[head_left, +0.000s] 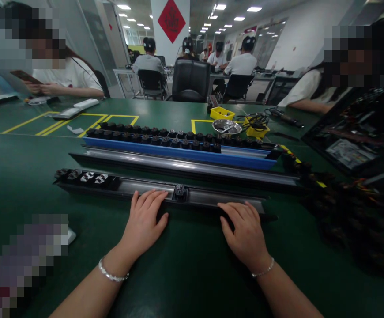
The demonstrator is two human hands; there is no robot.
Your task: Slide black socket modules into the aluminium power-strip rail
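A long black channel (208, 198) lies across the green table in front of me. Several round black parts sit in its left end, two with silvery tops, and a single black module (180, 191) stands near its middle. My left hand (146, 216) rests its fingertips on the channel's near edge, left of that module, fingers spread and nothing in them. Farther right, my right hand (243, 227) touches the same edge with its fingers apart, also holding nothing. Behind lies another long channel with a shiny inside (185, 165), and beyond it a blue rail (178, 152) with rows of black modules.
A heap of dark parts (344, 216) covers the right side. Yellow bins (222, 113), a metal dish (227, 127) and cables stand at the back. A blurred flat object (29, 260) lies at left. People sit at both sides and behind.
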